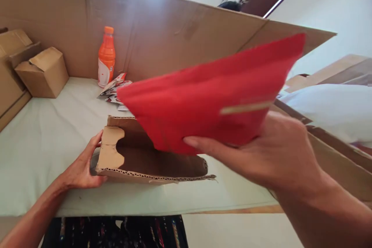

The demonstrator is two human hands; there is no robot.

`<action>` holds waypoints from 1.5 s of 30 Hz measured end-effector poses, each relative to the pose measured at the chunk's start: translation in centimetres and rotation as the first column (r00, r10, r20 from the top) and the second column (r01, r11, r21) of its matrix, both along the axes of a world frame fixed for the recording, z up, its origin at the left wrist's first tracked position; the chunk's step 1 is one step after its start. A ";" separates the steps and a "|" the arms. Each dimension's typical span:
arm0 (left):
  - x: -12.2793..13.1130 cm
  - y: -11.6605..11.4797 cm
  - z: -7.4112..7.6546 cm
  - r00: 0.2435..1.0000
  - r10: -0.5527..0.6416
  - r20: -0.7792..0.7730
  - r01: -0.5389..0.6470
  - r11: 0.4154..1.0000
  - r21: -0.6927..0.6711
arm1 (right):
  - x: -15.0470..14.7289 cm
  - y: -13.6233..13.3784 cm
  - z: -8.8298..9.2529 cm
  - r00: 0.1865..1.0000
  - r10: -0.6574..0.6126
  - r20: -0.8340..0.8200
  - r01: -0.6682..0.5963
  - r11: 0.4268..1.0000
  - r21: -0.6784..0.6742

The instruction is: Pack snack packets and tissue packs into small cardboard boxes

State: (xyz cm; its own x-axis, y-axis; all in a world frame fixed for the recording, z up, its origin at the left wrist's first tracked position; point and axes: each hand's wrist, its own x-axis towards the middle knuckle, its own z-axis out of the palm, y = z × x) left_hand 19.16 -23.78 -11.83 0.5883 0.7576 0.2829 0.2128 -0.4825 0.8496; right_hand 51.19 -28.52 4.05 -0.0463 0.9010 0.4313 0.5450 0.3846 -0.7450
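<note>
1. Red pouch [200,100]: at the middle of the view, from which all clock hours here run. It is tilted, its right end raised toward 2 o'clock, with a pale gold strip across it.
2. Right hand [285,155], at 4 o'clock: gripping the pouch by its lower right part, thumb along the near face; the other fingers are mostly hidden behind.
3. Box [139,178], at 7 o'clock: open side up, with a notched flap at its left end. The pouch's lower edge overlaps the opening; whether it dips inside, I cannot tell.
4. Left hand [84,166], at 8 o'clock: gripping the box's left end, thumb at the near corner, fingers round the far one.
5. Bottle [106,58], orange, at 10 o'clock: upright, sachets [114,90] lying at its base.
6. Carton [46,71], at 9 o'clock: well apart from both hands.
7. Cardboard screen [174,35], at 12 o'clock: standing behind the bottle.
8. Cloth [37,151], pale: beneath box, bottle and carton.
</note>
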 end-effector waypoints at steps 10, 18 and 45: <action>-0.3 0.1 -0.4 0.998 0.031 0.047 -0.031 0.999 -0.015 | -1.4 2.2 0.3 0.559 0.272 0.783 -0.263 0.954 -0.144; -0.1 0.1 -0.3 0.999 0.026 0.028 -0.026 1.000 -0.008 | -2.8 3.4 0.6 0.294 0.399 0.869 -0.271 0.906 -0.324; -0.8 -0.7 -1.2 0.989 0.098 -0.114 -0.104 0.994 -0.045 | 3.8 10.0 -0.4 0.997 -0.019 0.076 0.034 0.978 -0.206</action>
